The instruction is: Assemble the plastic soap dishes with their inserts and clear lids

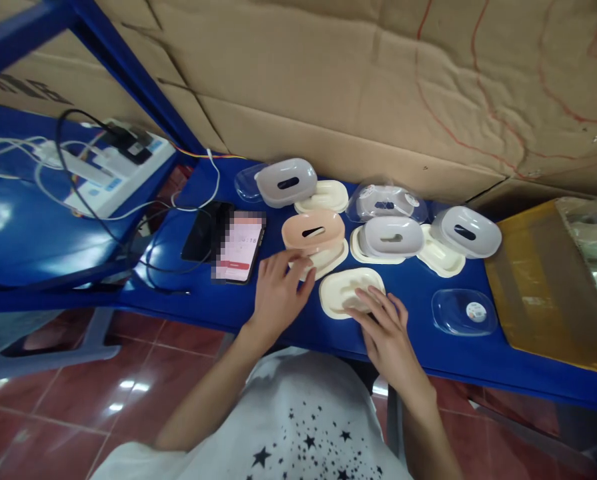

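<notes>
My left hand [279,291] reaches over the near edge of a peach oval shell [298,225] with a dark slot and the cream oval piece [334,259] under it. Its fingers are curved and apart, with nothing seen between them. My right hand [385,323] has its fingers spread over the right side of another cream oval piece [335,293], which lies flat and has a moulded recess. The fingertips appear to touch it. Behind, a grey slotted shell [395,233] sits on a cream piece [361,247].
More grey shells [298,183] [471,230] lie towards the back and right. A clear oval cover [453,310] with a round sticker is at right, beside a cardboard box [538,287]. Left are a lit phone [243,247], cables and a power strip [123,173]. Cardboard [328,100] stands behind.
</notes>
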Demonstrator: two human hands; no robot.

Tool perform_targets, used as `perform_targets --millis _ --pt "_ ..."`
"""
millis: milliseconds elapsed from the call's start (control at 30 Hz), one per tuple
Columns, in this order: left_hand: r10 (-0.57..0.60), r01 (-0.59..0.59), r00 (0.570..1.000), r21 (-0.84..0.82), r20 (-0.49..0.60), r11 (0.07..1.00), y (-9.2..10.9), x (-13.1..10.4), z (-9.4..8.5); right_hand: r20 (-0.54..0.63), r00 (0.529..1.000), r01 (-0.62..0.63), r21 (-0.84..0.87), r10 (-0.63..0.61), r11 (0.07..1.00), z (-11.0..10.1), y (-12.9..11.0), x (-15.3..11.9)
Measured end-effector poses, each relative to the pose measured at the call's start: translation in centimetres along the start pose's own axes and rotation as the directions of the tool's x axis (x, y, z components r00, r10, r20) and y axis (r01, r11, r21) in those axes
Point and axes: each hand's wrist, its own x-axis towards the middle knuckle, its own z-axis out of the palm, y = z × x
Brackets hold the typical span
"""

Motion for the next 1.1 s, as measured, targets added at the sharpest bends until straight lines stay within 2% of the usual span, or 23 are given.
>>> perform_targets --millis 100,233,400,567,700,767,867,933,1000,1100 --pt "0.069 -0.073 0.99 0.026 0.124 0.997 0.6 -1.5 0.4 -0.029 0.998 -0.047 0.008 0.048 0.999 0.0 0.4 -0.9" --pt "0.097 -0.096 0.983 -0.01 0.157 0.995 0.1 -2.5 0.5 -0.035 0.996 -0.077 0.032 0.078 0.997 0.0 0.6 -2.1" --pt "0.168 -0.159 0.973 -0.071 0.161 0.985 -0.6 -2.8 -1.2 -0.056 0.99 -0.129 -0.001 0.129 0.992 -0.5 0.6 -2.3" --pt "0.102 -0.099 0.988 -0.035 0.118 0.994 -0.2 -2.0 -1.8 -0.118 0.979 -0.174 -0.046 0.168 0.984 -0.7 1.1 -1.3" --pt "0.057 -0.073 0.972 0.06 0.228 0.996 0.0 -0.4 -0.8 -0.168 0.961 -0.238 -0.114 0.218 0.964 -0.8 1.8 -1.0" --pt "0.072 -0.089 0.966 0.059 0.247 0.994 -0.1 0.2 -0.5 -0.201 0.947 -0.285 -0.157 0.252 0.946 -0.9 2.0 -1.0" --pt "0.137 -0.14 0.974 -0.001 0.182 0.99 -0.3 0.1 -0.8 -0.259 0.924 -0.331 -0.172 0.282 0.928 -1.1 1.7 -0.9" --pt "0.181 -0.178 0.976 -0.037 0.121 0.983 -0.6 -0.6 -1.2 -0.25 0.935 -0.293 -0.147 0.251 0.945 -1.2 1.0 -0.2" --pt "0.199 -0.193 0.977 -0.072 0.081 0.978 -1.0 -1.4 -1.4 -0.167 0.972 -0.186 -0.13 0.163 0.974 -1.1 0.0 1.1" --pt "0.116 -0.104 0.99 -0.137 0.076 0.985 -1.4 -2.7 -1.2 -0.005 1.0 0.02 -0.125 -0.021 0.992 -0.6 -1.2 4.2"
